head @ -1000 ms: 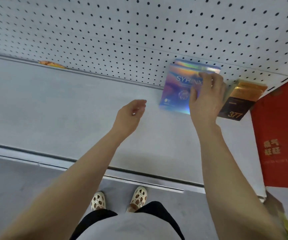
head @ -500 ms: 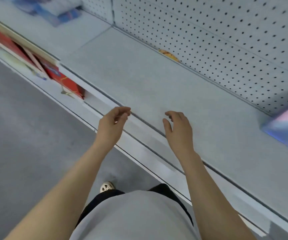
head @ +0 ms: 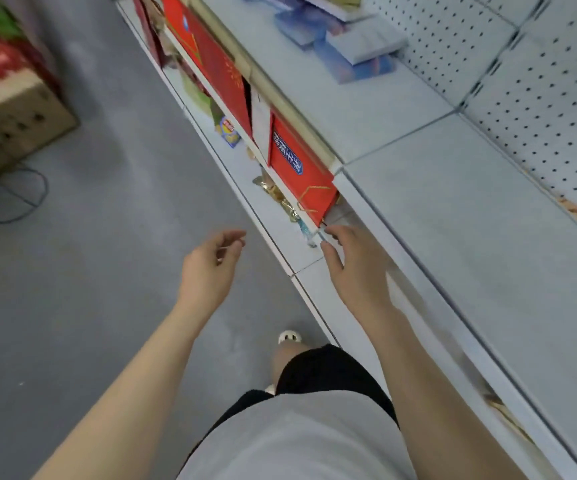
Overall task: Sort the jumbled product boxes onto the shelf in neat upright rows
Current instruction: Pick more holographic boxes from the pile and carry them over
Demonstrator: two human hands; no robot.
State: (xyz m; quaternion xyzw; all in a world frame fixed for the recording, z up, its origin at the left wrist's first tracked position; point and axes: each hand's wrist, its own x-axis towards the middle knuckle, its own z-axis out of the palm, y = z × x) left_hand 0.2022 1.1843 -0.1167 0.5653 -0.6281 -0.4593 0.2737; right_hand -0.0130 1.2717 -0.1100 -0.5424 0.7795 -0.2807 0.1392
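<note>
Reaching for the next box goes best if you take one from the jumbled boxes [head: 342, 39] at the far end of the shelf [head: 453, 216] by its edges. Your right hand [head: 356, 268] hangs loosely curled, holding nothing, over the lower shelf's front edge; your left hand [head: 211, 268] is just as slack, over the floor.

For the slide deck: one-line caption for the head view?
Both hands, left and right, empty beside the shelf; jumbled blue boxes ahead.
</note>
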